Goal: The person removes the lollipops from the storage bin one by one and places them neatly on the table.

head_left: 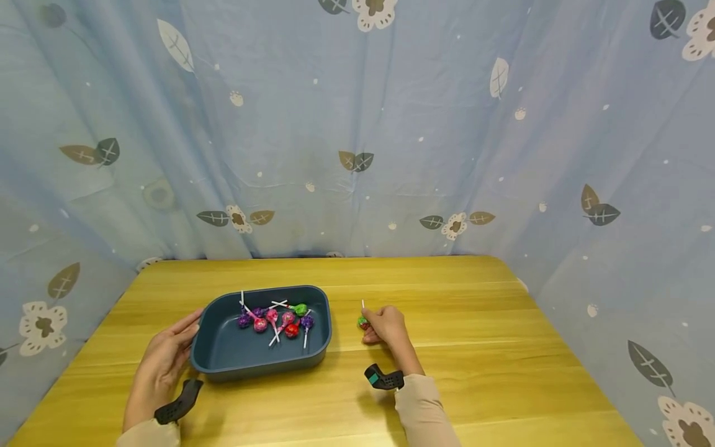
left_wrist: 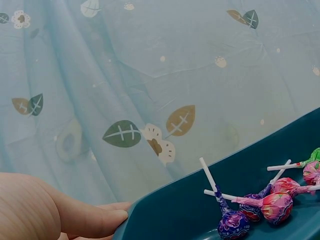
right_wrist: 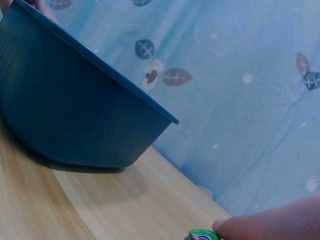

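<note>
A dark blue rectangular bin (head_left: 257, 370) stands on the table, left of the middle. Several wrapped lollipops lie in it, among them a purple lollipop (left_wrist: 233, 224), a pink one (left_wrist: 277, 207), a red one (head_left: 292, 330) and a green one (head_left: 301, 309). My left hand (head_left: 163, 365) rests against the outside of the bin's left end, thumb touching near the rim. To the right of the bin, my right hand (head_left: 386, 325) pinches a green lollipop (head_left: 362, 323) low over the table, its white stick pointing up. The right wrist view shows the thumb against the green wrapper (right_wrist: 201, 234).
The wooden table (head_left: 491, 347) extends to the right of both hands. Behind it and along the sides hangs a blue curtain (head_left: 313, 124) with leaf and flower prints. A black wrist strap (head_left: 180, 402) sits on the left wrist, another black strap (head_left: 385, 377) on the right.
</note>
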### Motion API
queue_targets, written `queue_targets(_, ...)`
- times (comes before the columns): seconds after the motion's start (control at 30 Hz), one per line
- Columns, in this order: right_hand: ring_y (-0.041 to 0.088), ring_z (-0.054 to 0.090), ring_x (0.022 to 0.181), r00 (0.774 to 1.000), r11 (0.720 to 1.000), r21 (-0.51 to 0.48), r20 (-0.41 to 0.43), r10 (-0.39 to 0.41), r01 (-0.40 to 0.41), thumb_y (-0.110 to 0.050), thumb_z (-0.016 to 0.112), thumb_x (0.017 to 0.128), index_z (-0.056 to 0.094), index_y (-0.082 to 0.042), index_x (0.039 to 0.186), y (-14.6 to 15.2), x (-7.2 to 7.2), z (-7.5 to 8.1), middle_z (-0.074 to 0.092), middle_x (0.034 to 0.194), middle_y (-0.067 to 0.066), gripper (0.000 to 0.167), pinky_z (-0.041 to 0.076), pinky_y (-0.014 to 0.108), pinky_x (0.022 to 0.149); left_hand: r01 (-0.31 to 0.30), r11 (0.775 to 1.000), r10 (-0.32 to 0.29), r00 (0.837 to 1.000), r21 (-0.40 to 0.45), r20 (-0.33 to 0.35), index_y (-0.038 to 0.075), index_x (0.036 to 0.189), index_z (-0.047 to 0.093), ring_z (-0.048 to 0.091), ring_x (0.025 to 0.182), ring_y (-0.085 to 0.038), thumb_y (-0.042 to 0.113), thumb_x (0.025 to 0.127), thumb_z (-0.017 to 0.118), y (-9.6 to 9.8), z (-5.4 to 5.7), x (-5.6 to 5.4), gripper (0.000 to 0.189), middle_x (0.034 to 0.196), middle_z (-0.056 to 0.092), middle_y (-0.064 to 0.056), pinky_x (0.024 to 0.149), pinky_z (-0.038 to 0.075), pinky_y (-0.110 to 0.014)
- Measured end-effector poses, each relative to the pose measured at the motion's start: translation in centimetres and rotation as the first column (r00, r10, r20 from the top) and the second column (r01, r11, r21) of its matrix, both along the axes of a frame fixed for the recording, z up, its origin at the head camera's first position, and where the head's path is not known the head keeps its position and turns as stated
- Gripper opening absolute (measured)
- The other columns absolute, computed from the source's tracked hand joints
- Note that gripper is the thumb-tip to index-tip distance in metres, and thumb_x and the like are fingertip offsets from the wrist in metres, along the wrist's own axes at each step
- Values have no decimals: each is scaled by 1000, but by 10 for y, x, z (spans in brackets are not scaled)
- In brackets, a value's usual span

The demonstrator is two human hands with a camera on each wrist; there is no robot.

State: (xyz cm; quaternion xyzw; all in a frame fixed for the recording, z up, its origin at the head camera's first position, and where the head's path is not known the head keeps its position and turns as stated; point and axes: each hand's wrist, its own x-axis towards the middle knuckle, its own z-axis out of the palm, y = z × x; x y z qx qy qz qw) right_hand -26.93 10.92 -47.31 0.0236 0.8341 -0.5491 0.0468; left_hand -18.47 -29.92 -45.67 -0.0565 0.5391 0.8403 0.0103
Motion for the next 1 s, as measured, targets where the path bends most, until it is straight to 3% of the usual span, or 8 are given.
queue_targets(0.23,13,61,41,1000,998,57,-4,-1,1,-27,61,97,67,4,73,-1,-1,1,62,52,7,40,51,24,42,19,1000,-19,1000,3,-18,32,101,76,67,93,-5,4,100,52,0,-1,1,36,103,70,12,75,54,-21)
queue_targets(0.4,16,63,45,1000,1000,25,26,-14,13,-26,61,97,66,5,78,3,-1,3,64,56,10,36,53,26,45,15,1000,-15,1000,-6,-12,33,101,75,67,93,-5,6,100,53,0,0,2,35,103,69,13,76,54,-21)
queue_targets(0.63,17,61,46,999,998,52,-38,-22,24,-24,61,97,65,6,83,10,0,10,65,63,13,33,52,26,44,5,1000,-4,1000,-27,8,34,102,74,66,94,-4,9,99,55,0,1,1,32,103,69,15,77,54,-21)
queue_targets(0.87,21,58,55,999,999,-21,-27,-41,41,-22,62,97,64,5,97,11,-2,18,65,75,17,27,50,28,49,-8,1000,8,1000,-13,12,34,98,76,67,91,-4,7,99,54,2,1,1,34,101,70,13,74,54,-21)
queue_targets(1.0,30,64,66,998,998,-59,-48,-35,32,-21,62,96,65,4,102,6,-1,28,66,82,18,25,55,35,57,-19,1000,19,1000,-11,12,33,98,76,67,91,-4,6,99,55,2,4,2,35,101,70,13,74,54,-21)
